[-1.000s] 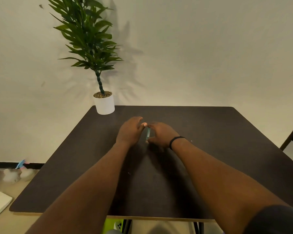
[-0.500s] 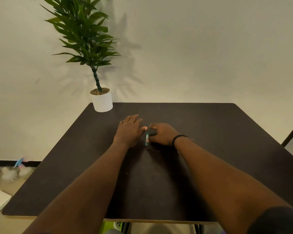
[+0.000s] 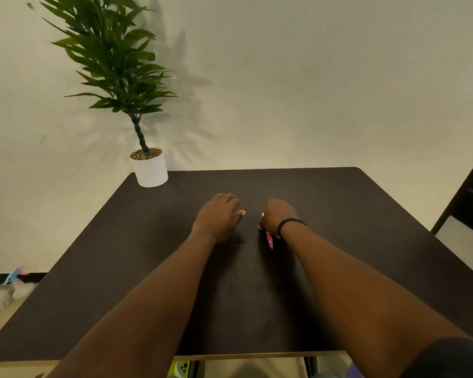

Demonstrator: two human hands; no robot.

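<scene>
On the table, right hand grips pink object

A thin black wristband and a dark short sleeve are worn on the right side.

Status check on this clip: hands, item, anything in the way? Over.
Left hand rests on the table, holding nothing. Right hand grips a slim pink object, kind unclear. Potted plant at far left corner, clear of both hands.
</scene>
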